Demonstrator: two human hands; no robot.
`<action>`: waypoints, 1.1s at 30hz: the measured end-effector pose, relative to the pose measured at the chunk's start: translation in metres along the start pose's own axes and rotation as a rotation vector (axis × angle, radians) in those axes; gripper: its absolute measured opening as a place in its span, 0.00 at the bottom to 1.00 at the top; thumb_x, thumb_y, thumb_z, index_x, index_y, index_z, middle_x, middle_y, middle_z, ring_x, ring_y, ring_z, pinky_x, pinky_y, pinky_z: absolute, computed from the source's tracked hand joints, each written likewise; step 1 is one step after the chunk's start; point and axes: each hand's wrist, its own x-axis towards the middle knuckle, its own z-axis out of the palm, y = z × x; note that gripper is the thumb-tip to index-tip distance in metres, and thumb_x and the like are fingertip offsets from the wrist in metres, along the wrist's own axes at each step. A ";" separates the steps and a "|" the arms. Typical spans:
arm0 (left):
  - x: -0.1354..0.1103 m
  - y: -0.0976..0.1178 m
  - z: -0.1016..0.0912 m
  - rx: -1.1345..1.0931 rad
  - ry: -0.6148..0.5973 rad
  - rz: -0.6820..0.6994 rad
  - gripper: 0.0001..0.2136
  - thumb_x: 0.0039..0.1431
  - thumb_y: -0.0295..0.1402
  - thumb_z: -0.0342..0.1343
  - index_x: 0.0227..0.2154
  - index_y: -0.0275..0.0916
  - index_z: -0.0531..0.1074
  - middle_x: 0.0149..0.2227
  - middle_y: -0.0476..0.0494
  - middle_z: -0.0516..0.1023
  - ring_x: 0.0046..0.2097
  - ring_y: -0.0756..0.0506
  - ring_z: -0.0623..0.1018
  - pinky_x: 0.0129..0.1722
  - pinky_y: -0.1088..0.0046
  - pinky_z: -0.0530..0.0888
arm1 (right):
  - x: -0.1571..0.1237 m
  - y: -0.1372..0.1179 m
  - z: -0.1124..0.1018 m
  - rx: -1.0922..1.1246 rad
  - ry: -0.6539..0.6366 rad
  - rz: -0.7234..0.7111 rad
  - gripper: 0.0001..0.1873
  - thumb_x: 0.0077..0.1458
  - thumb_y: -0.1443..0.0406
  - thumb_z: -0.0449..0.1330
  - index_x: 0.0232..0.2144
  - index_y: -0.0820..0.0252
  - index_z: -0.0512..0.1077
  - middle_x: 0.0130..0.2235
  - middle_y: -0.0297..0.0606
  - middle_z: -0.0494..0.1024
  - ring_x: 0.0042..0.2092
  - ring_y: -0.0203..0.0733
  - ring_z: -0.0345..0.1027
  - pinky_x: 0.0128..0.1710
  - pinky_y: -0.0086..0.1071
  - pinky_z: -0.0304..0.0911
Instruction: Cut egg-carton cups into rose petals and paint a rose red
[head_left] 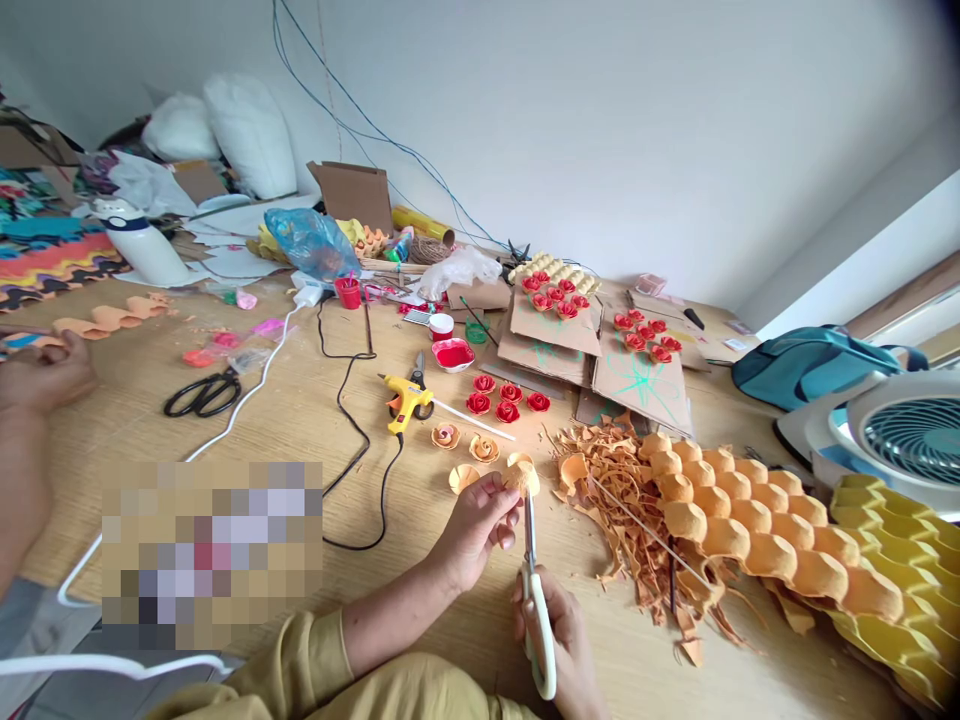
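Note:
My left hand is closed on a small orange egg-carton piece, pinching it above the wooden floor. My right hand grips white-handled scissors, blades pointing up at that piece. Two finished orange paper roses and a loose cup lie just beyond my left hand. A pile of orange cuttings lies to the right, beside an orange egg tray.
A yellow glue gun with black cord lies ahead, with red roses, a red paint bowl and cardboard sheets behind. Black scissors at left. Another person's hand at far left. A fan at right.

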 end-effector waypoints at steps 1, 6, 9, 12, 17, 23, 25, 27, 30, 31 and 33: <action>0.000 0.000 0.000 0.014 -0.005 0.011 0.19 0.44 0.39 0.71 0.27 0.37 0.65 0.27 0.52 0.70 0.25 0.56 0.66 0.18 0.83 0.60 | 0.000 0.000 0.000 0.006 -0.005 0.004 0.22 0.61 0.47 0.53 0.28 0.59 0.67 0.21 0.30 0.65 0.23 0.34 0.55 0.23 0.28 0.52; -0.002 -0.003 0.001 0.040 -0.045 0.025 0.17 0.46 0.39 0.69 0.28 0.37 0.66 0.27 0.52 0.68 0.26 0.55 0.66 0.18 0.83 0.62 | -0.001 0.002 -0.001 -0.001 -0.018 0.006 0.23 0.61 0.46 0.52 0.30 0.59 0.68 0.22 0.31 0.66 0.23 0.34 0.56 0.24 0.28 0.53; -0.003 -0.005 0.001 0.060 -0.059 0.031 0.16 0.47 0.39 0.69 0.28 0.37 0.66 0.27 0.52 0.67 0.26 0.55 0.65 0.18 0.83 0.64 | -0.001 0.002 -0.002 -0.020 -0.011 0.003 0.24 0.61 0.45 0.52 0.30 0.59 0.68 0.22 0.31 0.66 0.24 0.34 0.56 0.24 0.28 0.52; -0.003 -0.007 0.001 0.086 -0.068 0.032 0.17 0.47 0.39 0.68 0.27 0.37 0.66 0.27 0.52 0.67 0.26 0.55 0.65 0.19 0.82 0.66 | -0.002 0.001 -0.002 -0.034 0.003 0.005 0.25 0.61 0.44 0.51 0.30 0.59 0.68 0.22 0.31 0.67 0.24 0.35 0.57 0.24 0.29 0.52; -0.007 -0.009 0.003 0.093 -0.075 0.045 0.18 0.48 0.41 0.68 0.27 0.38 0.64 0.25 0.53 0.66 0.25 0.55 0.64 0.19 0.82 0.66 | -0.002 -0.001 -0.002 -0.052 0.009 0.007 0.26 0.61 0.43 0.51 0.31 0.59 0.70 0.24 0.32 0.67 0.25 0.35 0.58 0.26 0.29 0.54; -0.009 -0.011 0.005 0.087 -0.079 0.060 0.17 0.49 0.41 0.67 0.28 0.38 0.64 0.25 0.53 0.66 0.24 0.56 0.64 0.20 0.82 0.67 | -0.002 -0.001 -0.002 -0.033 0.003 0.030 0.27 0.60 0.42 0.51 0.33 0.59 0.70 0.24 0.31 0.66 0.25 0.35 0.57 0.26 0.29 0.54; -0.009 -0.011 0.005 0.087 -0.080 0.061 0.17 0.49 0.40 0.67 0.28 0.38 0.64 0.25 0.54 0.66 0.24 0.56 0.64 0.20 0.82 0.68 | -0.001 -0.002 -0.002 -0.028 0.000 0.029 0.27 0.60 0.42 0.51 0.33 0.59 0.70 0.24 0.31 0.66 0.26 0.35 0.56 0.26 0.29 0.53; -0.009 -0.011 0.005 0.093 -0.082 0.060 0.17 0.50 0.40 0.67 0.28 0.38 0.64 0.24 0.54 0.66 0.23 0.56 0.64 0.20 0.82 0.69 | -0.001 -0.002 -0.002 -0.022 -0.004 0.024 0.27 0.61 0.42 0.51 0.33 0.59 0.70 0.24 0.31 0.65 0.26 0.35 0.56 0.26 0.29 0.53; -0.009 -0.011 0.005 0.101 -0.087 0.062 0.17 0.50 0.41 0.67 0.27 0.38 0.64 0.24 0.54 0.66 0.24 0.56 0.64 0.21 0.82 0.69 | -0.001 0.000 -0.003 -0.005 -0.008 0.012 0.25 0.62 0.44 0.52 0.33 0.59 0.70 0.24 0.30 0.65 0.25 0.34 0.55 0.26 0.29 0.52; -0.009 -0.011 0.005 0.104 -0.088 0.062 0.17 0.50 0.41 0.67 0.28 0.38 0.64 0.25 0.54 0.66 0.24 0.56 0.64 0.21 0.82 0.69 | -0.002 0.002 -0.003 0.001 -0.008 0.007 0.24 0.62 0.45 0.52 0.33 0.59 0.70 0.24 0.30 0.65 0.25 0.34 0.55 0.26 0.29 0.52; -0.008 -0.011 0.005 0.106 -0.087 0.062 0.17 0.50 0.41 0.67 0.28 0.38 0.64 0.25 0.53 0.66 0.24 0.55 0.64 0.21 0.82 0.69 | -0.002 0.006 -0.003 0.010 -0.006 0.000 0.23 0.62 0.46 0.52 0.32 0.59 0.70 0.23 0.30 0.65 0.25 0.34 0.55 0.25 0.29 0.52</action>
